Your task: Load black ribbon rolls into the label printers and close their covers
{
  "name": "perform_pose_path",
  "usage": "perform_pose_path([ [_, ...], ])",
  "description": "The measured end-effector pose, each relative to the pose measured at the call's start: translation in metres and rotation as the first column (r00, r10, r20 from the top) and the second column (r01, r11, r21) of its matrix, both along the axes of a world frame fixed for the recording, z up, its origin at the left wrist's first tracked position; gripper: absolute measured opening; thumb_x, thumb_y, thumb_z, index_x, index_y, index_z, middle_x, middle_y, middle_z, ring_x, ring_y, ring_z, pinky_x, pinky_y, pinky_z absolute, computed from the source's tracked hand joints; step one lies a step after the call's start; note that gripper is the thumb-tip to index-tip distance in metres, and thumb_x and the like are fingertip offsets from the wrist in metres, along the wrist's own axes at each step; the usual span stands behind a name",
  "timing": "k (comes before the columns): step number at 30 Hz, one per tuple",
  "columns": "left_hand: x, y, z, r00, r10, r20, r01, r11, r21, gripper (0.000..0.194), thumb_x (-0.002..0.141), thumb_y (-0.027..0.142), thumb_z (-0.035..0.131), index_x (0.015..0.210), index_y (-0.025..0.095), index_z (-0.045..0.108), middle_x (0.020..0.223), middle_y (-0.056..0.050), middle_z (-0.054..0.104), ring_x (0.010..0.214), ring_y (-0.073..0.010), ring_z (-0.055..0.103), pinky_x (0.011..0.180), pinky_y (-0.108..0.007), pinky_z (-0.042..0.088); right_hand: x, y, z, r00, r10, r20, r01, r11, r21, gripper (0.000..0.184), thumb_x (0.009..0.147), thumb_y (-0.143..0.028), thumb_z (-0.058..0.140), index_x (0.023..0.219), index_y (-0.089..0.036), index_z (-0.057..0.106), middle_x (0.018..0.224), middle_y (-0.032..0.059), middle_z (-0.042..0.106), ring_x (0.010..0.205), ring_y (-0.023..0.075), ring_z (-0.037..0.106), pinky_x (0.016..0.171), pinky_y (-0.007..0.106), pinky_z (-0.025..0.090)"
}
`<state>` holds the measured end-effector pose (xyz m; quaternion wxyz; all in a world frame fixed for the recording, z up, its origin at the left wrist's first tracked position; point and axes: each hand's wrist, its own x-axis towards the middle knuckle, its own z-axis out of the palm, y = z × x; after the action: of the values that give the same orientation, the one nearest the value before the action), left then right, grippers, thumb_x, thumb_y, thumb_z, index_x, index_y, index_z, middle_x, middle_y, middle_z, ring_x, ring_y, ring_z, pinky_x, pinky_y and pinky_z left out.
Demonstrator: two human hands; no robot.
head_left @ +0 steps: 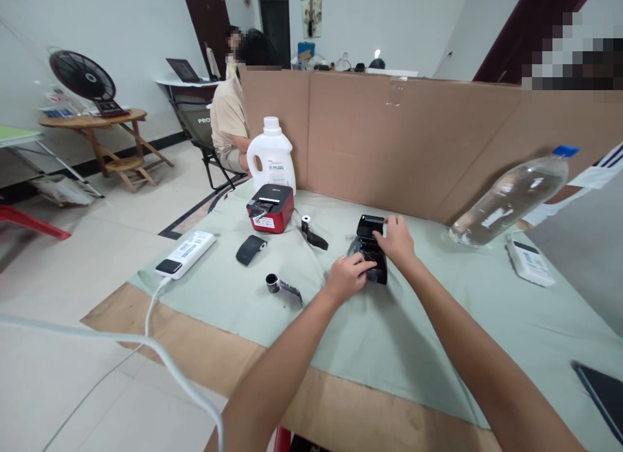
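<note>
1. Printer point(368, 246) is lying open on green cloth point(438, 277), capped jug point(277, 155) standing at its ten o'clock.
2. Right hand point(398, 241) is pinching the printer's lid point(368, 226).
3. Left hand point(346, 277) is touching its compartment point(380, 255), grip unclear.

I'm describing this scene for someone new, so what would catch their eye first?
Probably the left hand and right hand at the open black device on the pale green cloth. Next comes the red-and-black machine in the picture's left half, with a white jug behind it. Then the clear, blue-capped bottle toward the right, before the cardboard.
</note>
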<state>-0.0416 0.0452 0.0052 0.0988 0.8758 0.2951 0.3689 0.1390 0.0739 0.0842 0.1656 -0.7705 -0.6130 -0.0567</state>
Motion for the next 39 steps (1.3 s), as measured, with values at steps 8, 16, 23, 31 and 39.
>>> perform_pose_path([
  [8, -0.004, -0.004, 0.001, 0.997, -0.066, -0.036, 0.066, 0.998, 0.020, 0.038, 0.086, 0.012, 0.057, 0.117, 0.025, 0.076, 0.089, -0.002, 0.074, 0.076, -0.0152, 0.067, 0.073, -0.030, 0.050, 0.019, 0.010, 0.004, 0.941, 0.279, -0.192, -0.273, 0.960, 0.055, 0.024, 0.090, -0.022, 0.055, 0.111, -0.017, 0.065, 0.114, 0.0123, 0.061, 0.096, 0.0246, 0.060, 0.093, 0.038, 0.048],
  [16, -0.005, -0.003, 0.000, 0.976, -0.206, -0.065, 0.207, 0.978, -0.004, 0.033, 0.080, 0.014, 0.059, 0.106, 0.020, 0.078, 0.088, -0.004, 0.076, 0.078, -0.0173, 0.069, 0.073, -0.031, 0.050, 0.020, -0.020, -0.001, 0.903, 0.382, -0.197, -0.411, 0.901, -0.135, 0.020, 0.084, -0.011, 0.056, 0.096, -0.019, 0.070, 0.109, 0.0098, 0.055, 0.088, 0.0190, 0.061, 0.092, 0.033, 0.048],
  [23, -0.006, -0.004, 0.004, 0.972, -0.215, -0.095, 0.208, 0.975, -0.078, 0.033, 0.079, 0.014, 0.060, 0.106, 0.022, 0.077, 0.095, -0.003, 0.078, 0.083, -0.0179, 0.071, 0.075, -0.030, 0.050, 0.012, 0.009, 0.018, 0.998, 0.037, -0.055, -0.056, 0.918, -0.393, 0.054, 0.083, -0.040, 0.074, 0.131, -0.017, 0.064, 0.129, 0.0198, 0.061, 0.110, 0.0327, 0.064, 0.091, 0.040, 0.050],
  [31, -0.006, -0.004, 0.001, 0.971, -0.224, -0.079, 0.215, 0.970, -0.109, 0.034, 0.081, 0.014, 0.058, 0.109, 0.023, 0.076, 0.103, -0.002, 0.078, 0.088, -0.0185, 0.072, 0.079, -0.031, 0.052, -0.003, 0.018, 0.027, 0.998, -0.019, -0.059, -0.022, 0.788, -0.615, 0.043, 0.089, -0.034, 0.069, 0.126, -0.012, 0.066, 0.111, 0.0196, 0.074, 0.099, 0.0292, 0.071, 0.077, 0.034, 0.052],
  [39, -0.005, -0.006, 0.001, 0.978, -0.202, -0.062, 0.197, 0.977, -0.078, 0.037, 0.080, 0.013, 0.061, 0.112, 0.023, 0.075, 0.108, -0.002, 0.079, 0.090, -0.0191, 0.073, 0.081, -0.031, 0.054, -0.019, -0.002, 0.025, 0.989, -0.078, -0.129, -0.004, 0.842, -0.540, 0.045, 0.095, -0.032, 0.058, 0.136, -0.015, 0.057, 0.121, 0.0189, 0.071, 0.094, 0.0272, 0.073, 0.070, 0.033, 0.056],
])
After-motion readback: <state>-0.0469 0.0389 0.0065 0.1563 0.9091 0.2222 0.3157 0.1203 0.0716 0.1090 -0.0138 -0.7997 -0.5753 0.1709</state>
